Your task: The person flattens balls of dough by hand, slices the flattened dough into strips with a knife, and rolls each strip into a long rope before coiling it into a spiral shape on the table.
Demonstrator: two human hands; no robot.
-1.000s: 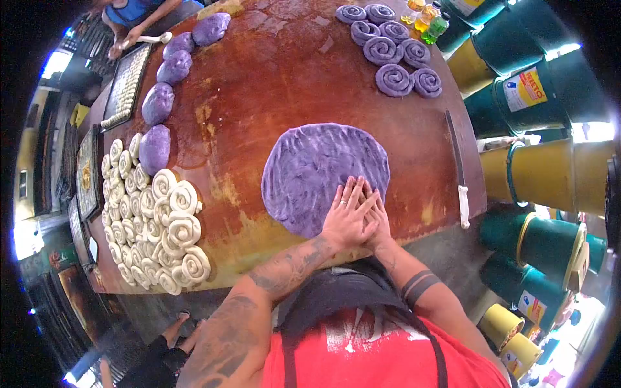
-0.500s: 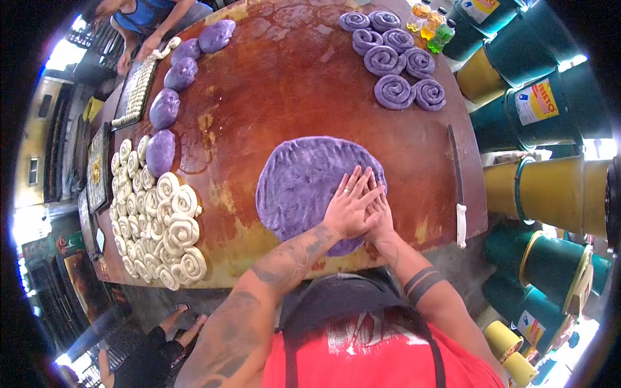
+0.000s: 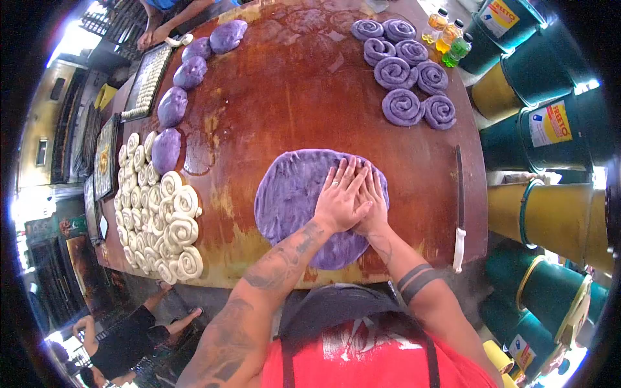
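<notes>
Bears on flat purple dough (image 3: pixel 291 194) with left hand (image 3: pixel 337 202) lapped over right hand (image 3: pixel 374 208), palms down, fingers extended forward, both grips unclenched.

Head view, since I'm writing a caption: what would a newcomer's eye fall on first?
Probably the broad purple dough round at the table's near edge, with the left hand laid partly over the right hand on its right side. Next come the purple spirals at far right and the crowded cream spirals at near left.
</notes>
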